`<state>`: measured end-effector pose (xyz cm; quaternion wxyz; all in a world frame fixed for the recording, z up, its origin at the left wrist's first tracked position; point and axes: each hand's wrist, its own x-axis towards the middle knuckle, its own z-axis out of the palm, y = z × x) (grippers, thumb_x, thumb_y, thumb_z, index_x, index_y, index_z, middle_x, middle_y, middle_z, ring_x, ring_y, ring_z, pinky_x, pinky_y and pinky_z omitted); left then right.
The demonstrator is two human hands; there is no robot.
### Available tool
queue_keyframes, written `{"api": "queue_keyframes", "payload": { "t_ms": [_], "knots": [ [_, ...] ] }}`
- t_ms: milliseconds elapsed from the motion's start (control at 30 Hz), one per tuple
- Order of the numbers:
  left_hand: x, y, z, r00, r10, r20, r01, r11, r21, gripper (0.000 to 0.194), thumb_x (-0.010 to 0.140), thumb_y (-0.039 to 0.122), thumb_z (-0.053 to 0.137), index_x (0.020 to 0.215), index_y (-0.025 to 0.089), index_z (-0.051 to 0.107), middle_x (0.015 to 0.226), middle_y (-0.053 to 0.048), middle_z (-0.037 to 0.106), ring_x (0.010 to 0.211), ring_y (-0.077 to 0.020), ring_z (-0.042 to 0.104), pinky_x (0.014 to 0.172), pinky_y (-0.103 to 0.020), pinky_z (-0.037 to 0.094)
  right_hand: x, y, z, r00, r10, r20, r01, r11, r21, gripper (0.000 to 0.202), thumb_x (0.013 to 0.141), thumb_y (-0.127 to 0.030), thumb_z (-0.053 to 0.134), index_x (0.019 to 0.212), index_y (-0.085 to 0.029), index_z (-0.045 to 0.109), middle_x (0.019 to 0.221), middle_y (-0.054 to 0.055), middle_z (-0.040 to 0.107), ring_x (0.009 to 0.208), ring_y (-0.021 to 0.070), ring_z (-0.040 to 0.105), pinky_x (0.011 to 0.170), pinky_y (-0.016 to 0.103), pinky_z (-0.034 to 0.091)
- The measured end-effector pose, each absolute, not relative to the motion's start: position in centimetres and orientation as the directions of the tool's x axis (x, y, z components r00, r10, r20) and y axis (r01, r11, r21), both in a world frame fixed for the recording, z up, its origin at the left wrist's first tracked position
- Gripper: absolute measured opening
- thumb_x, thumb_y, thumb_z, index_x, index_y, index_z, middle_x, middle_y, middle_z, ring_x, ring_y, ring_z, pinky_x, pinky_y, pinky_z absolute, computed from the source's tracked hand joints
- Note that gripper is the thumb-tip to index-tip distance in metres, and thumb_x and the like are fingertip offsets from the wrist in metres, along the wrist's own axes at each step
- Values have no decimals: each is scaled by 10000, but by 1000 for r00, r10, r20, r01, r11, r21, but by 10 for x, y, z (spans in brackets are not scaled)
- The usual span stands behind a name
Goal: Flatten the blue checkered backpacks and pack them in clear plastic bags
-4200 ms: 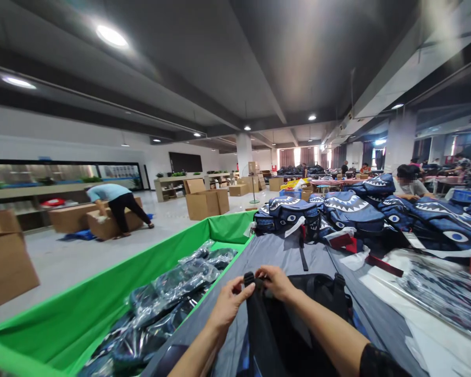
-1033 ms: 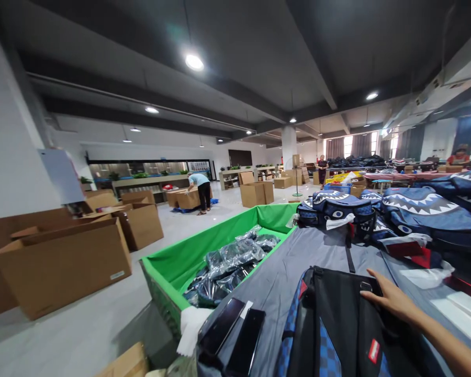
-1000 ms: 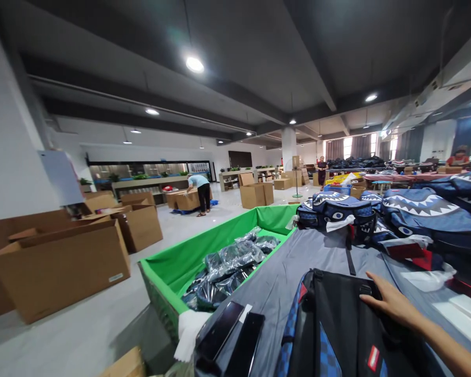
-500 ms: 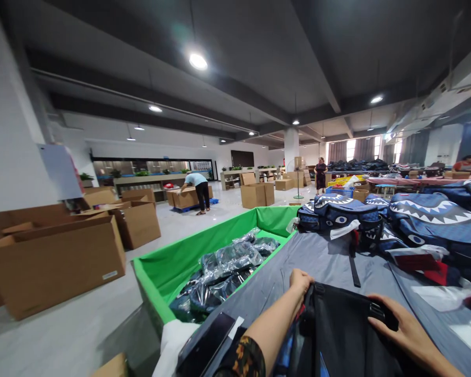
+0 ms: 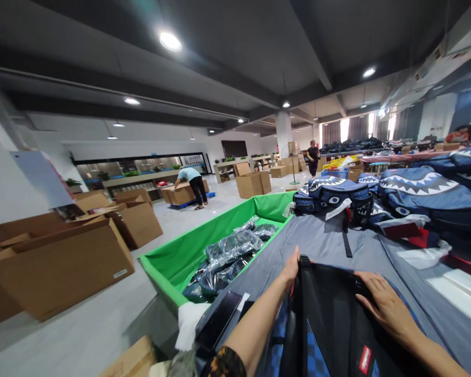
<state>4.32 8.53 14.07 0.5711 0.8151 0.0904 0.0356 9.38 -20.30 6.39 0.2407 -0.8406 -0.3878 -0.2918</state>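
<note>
Backpack (image 5: 332,319) lies strap side up on the grey cloth (image 5: 317,235), just right of the green bin (image 5: 188,251); left hand (image 5: 291,271) is at its top corner nearest the bin, right hand (image 5: 384,301) on its top edge farther from it. Right thumb sits apart from the fingers; can't tell whether either hand pinches fabric. Looks like a handling or straightening step, so the next move probably calls for a firm grip at both spots.

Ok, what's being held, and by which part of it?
The checked backpack: right hand holds its upper right edge; left hand is at its upper left corner, grip hidden.
</note>
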Motion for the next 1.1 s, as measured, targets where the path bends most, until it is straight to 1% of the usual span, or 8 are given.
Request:
{"api": "queue_keyframes", "payload": {
  "t_ms": [67, 167, 300, 400, 600, 767, 967, 1100],
  "knots": [
    [33, 80, 139, 986, 166, -4, 66, -371, 926, 836, 1023, 581, 63, 947, 113, 752, 849, -111, 725, 915, -260, 672, 857, -388, 554, 86, -207, 59, 528, 521, 670, 796, -580, -176, 491, 993, -519, 447, 1354, -220, 593, 1276, 103, 690, 1191, 283, 651, 1149, 515, 453],
    [14, 66, 120, 975, 119, 188, -106, -497, 861, 338, 938, 365, 522, 1121, 150, 708, 1190, -104, 684, 1205, -268, 568, 1106, -435, 439, 78, -218, 47, 542, 527, 655, 791, -584, -184, 498, 1013, -508, 413, 1388, -228, 582, 1319, 85, 675, 1218, 279, 643, 1143, 513, 469],
    [-18, 57, 69, 881, -34, 473, -362, -693, 623, 552, 815, 24, 471, 1330, 178, 596, 1374, -107, 577, 1366, -232, 459, 1217, -474, 340, 61, -239, 21, 565, 542, 622, 774, -610, -170, 487, 1005, -515, 447, 1398, -275, 606, 1367, 41, 650, 1254, 291, 624, 1076, 503, 536],
    [-32, 63, 41, 870, -165, 464, -408, -770, 491, 649, 784, -20, 466, 1388, 200, 549, 1377, -104, 579, 1352, -243, 479, 1183, -479, 402, 52, -249, 8, 636, 555, 535, 745, -622, -240, 466, 994, -508, 481, 1372, -288, 640, 1354, 32, 660, 1225, 274, 644, 1036, 442, 570],
    [23, 63, 46, 983, -171, 72, -185, -881, 436, 397, 847, 206, 673, 1243, 197, 647, 1260, -91, 645, 1207, -270, 553, 1093, -416, 454, 104, -216, 25, 793, 574, 202, 609, -749, -260, 406, 977, -410, 462, 1209, -210, 728, 1133, 104, 754, 1028, 304, 725, 891, 436, 602],
    [72, 52, 73, 998, -63, -21, -46, -891, 453, 489, 940, 385, 582, 1341, 105, 603, 1369, -177, 609, 1319, -309, 523, 1149, -426, 402, 145, -186, 32, 806, 544, 234, 584, -796, -158, 310, 963, -270, 474, 1140, -185, 714, 1084, 118, 752, 1009, 283, 715, 883, 401, 576],
    [29, 21, 88, 972, -232, 30, -218, -855, 471, 931, 880, 821, 424, 1617, 280, 253, 1715, -149, 66, 1576, -398, -6, 1247, -642, 54, 150, -176, 15, 829, 497, 258, 528, -847, -66, 331, 988, -337, 497, 1147, -117, 686, 985, 173, 704, 944, 345, 681, 810, 467, 558],
    [24, 3, 74, 963, -247, -106, -162, -850, 501, 826, 877, 822, 404, 1562, 360, 380, 1710, -103, 122, 1571, -402, -6, 1237, -655, -15, 157, -170, 21, 836, 495, 238, 520, -852, -56, 366, 996, -321, 482, 1213, -86, 660, 1050, 203, 691, 999, 356, 666, 832, 467, 545]
  ]
}}
